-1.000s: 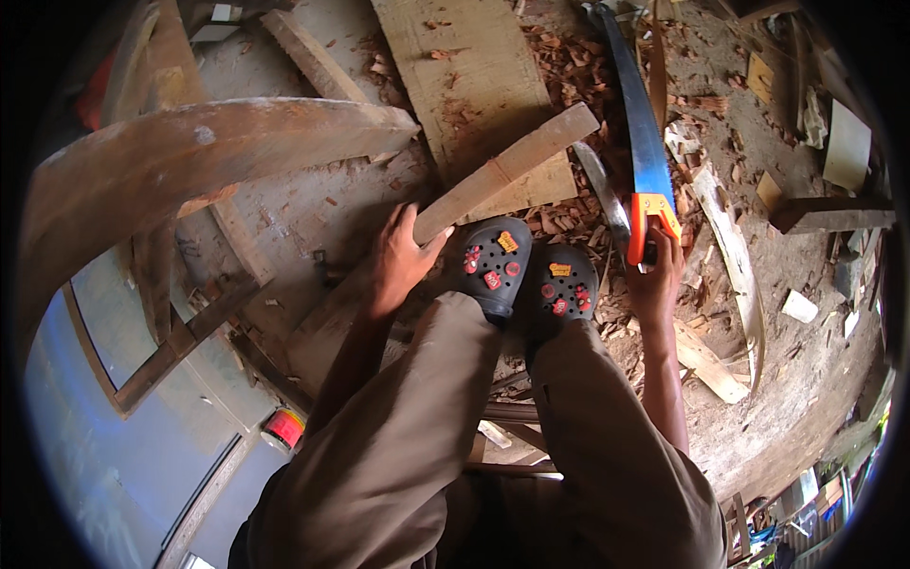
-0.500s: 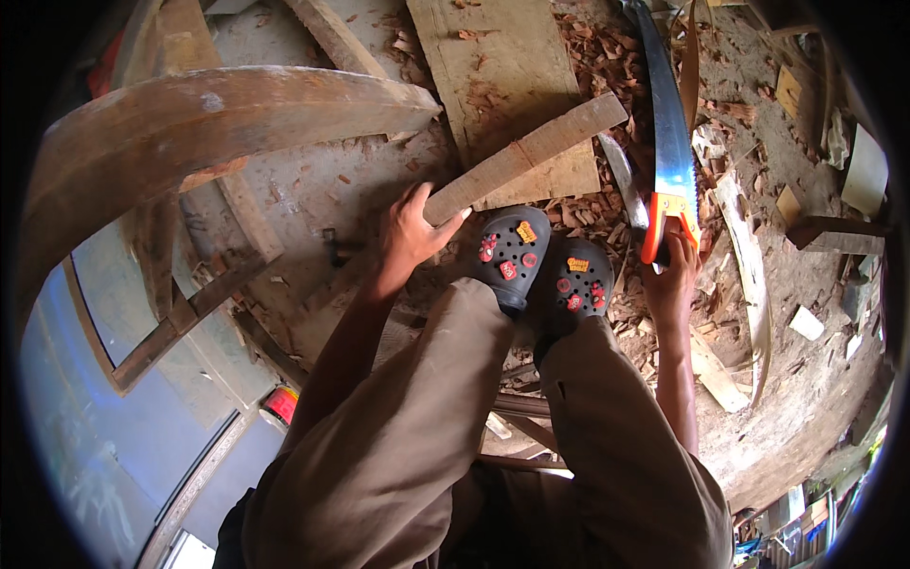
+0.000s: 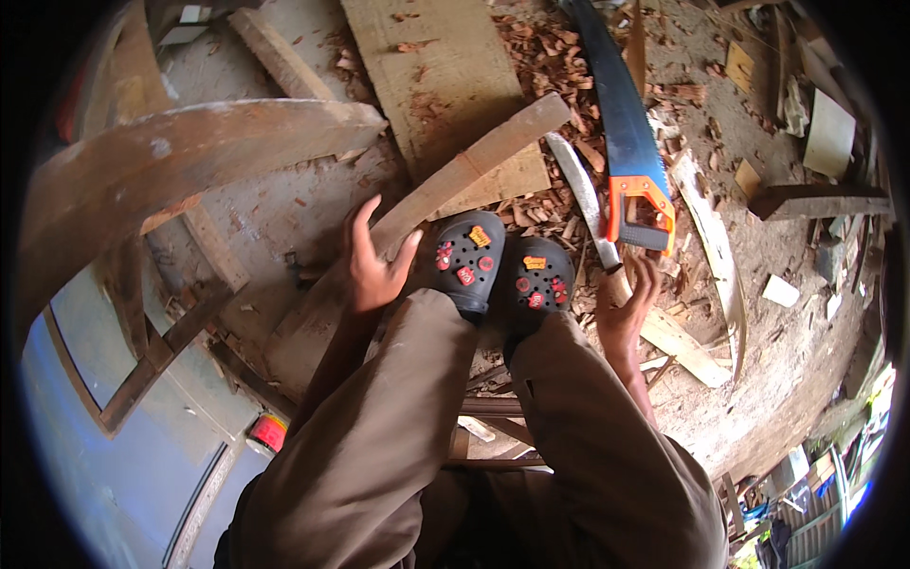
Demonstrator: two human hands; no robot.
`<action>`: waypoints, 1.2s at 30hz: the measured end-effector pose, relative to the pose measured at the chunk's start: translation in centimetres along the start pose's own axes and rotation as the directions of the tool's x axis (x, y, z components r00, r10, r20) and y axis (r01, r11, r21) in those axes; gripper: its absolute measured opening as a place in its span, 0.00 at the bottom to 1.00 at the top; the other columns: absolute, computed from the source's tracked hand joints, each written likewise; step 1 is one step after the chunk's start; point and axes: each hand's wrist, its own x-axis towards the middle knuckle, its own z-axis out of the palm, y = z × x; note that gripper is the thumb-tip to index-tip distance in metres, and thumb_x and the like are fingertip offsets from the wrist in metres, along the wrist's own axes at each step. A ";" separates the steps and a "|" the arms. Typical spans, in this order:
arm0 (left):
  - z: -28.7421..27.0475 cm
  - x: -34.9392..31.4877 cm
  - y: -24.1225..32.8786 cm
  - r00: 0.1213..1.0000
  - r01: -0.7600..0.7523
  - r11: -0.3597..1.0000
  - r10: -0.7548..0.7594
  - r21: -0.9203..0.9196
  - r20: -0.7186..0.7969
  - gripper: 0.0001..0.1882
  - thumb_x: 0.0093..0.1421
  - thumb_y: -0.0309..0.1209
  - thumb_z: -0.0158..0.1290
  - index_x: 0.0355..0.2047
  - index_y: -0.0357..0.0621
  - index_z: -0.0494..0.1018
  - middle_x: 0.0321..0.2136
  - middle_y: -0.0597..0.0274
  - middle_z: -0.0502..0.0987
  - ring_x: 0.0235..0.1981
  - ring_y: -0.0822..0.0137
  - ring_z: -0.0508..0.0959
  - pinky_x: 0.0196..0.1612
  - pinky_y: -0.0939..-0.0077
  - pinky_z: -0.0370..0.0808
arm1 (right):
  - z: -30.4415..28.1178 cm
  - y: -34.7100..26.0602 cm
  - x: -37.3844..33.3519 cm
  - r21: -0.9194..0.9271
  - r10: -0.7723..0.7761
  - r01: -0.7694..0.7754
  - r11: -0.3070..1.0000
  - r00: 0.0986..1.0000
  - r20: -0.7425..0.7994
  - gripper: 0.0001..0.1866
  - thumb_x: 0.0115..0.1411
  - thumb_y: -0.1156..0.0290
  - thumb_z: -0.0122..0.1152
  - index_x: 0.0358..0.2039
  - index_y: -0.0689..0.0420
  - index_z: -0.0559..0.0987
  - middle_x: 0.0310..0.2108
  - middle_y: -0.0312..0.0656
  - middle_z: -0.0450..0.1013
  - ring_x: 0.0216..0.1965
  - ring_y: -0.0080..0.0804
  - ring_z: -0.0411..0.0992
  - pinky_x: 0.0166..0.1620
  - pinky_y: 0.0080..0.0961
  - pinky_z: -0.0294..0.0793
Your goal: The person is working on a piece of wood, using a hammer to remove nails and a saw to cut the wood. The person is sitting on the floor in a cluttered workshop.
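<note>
My left hand (image 3: 374, 268) is open, thumb and fingers spread around the near end of a squared wooden piece (image 3: 469, 171). That piece slants across a flat board on the ground. To the right, my right hand (image 3: 629, 308) holds nothing, its fingers apart at the light wooden handle end (image 3: 620, 283) of a long narrow blade, probably a machete (image 3: 574, 180). Just beyond the fingers a handsaw (image 3: 621, 114) with an orange and black handle lies on the wood chips. Between my hands are my dark clogs with colourful charms.
A big curved wooden plank (image 3: 204, 142) juts in from the left. The flat board (image 3: 436, 85) lies ahead among reddish wood chips (image 3: 545, 57). Pale strips of wood (image 3: 687, 349) and scraps lie right. A red-labelled can (image 3: 266, 433) stands lower left by a blue-grey surface.
My right hand has let go of the handsaw and moved back and left to the blade's handle. My left hand has spread its fingers wider at the wooden piece. The whole view has shifted.
</note>
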 end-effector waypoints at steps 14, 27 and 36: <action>-5.2 -6.8 -5.2 0.100 0.618 -0.443 -0.776 -0.650 0.623 0.45 0.52 0.75 0.46 0.33 0.37 0.75 0.27 0.55 0.79 0.32 0.55 0.79 0.42 0.64 0.78 | -2.3 3.1 -3.5 -0.229 0.224 -0.183 0.956 0.960 0.166 0.30 0.53 0.67 0.71 0.54 0.56 0.68 0.49 0.47 0.68 0.53 0.48 0.66 0.57 0.45 0.59; -4.5 -6.8 -9.7 0.369 0.566 -0.149 -0.834 -0.811 0.410 0.40 0.56 0.25 0.63 0.64 0.41 0.53 0.46 0.50 0.70 0.45 0.60 0.77 0.52 0.66 0.78 | -0.5 2.6 -1.7 -0.227 0.174 -0.131 0.965 0.969 0.178 0.26 0.52 0.62 0.71 0.48 0.56 0.71 0.46 0.46 0.67 0.49 0.46 0.65 0.53 0.45 0.58; -4.0 -8.3 -10.7 0.527 0.462 0.002 -0.805 -0.887 0.272 0.35 0.56 0.23 0.61 0.60 0.42 0.56 0.42 0.52 0.74 0.42 0.63 0.78 0.48 0.70 0.79 | -4.6 -0.6 -2.9 0.076 0.321 -0.390 0.918 0.839 0.439 0.19 0.58 0.67 0.63 0.46 0.60 0.69 0.32 0.49 0.74 0.33 0.47 0.73 0.41 0.38 0.70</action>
